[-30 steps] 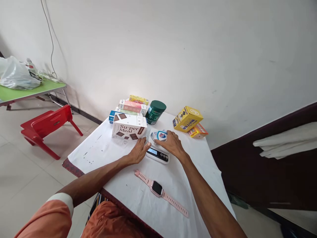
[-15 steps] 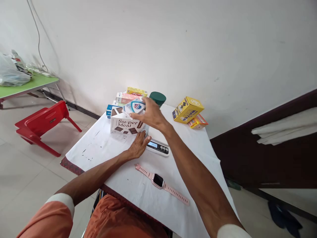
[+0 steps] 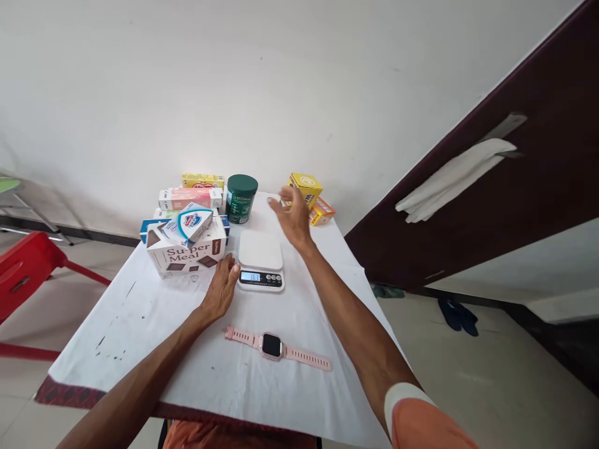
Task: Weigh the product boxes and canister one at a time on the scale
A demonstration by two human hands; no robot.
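My left hand [image 3: 221, 288] lies on the white cloth with its fingers stretched out, between the "Su-per Meal" box [image 3: 188, 257] and the white digital scale [image 3: 260, 251]. A white and blue soap box [image 3: 188, 224] rests tilted on top of the meal box. My right hand [image 3: 294, 217] is raised with its fingers apart and holds nothing. It is in front of the yellow box [image 3: 306, 184] and partly hides it. An orange and yellow box [image 3: 322, 212] stands by that one. The scale's display is lit, its digits looking like 363.
A green canister [image 3: 241, 199] stands behind the scale. Pink [image 3: 191, 198], yellow [image 3: 203, 181] and blue [image 3: 148, 229] boxes are at the back left. A pink smartwatch [image 3: 271, 346] lies near the front. A red chair [image 3: 32, 268] is left of the table, a dark door [image 3: 458, 156] right.
My right hand has let go of the soap box on the meal box and moved right to the yellow box. My left hand stays beside the scale. The view has turned right.
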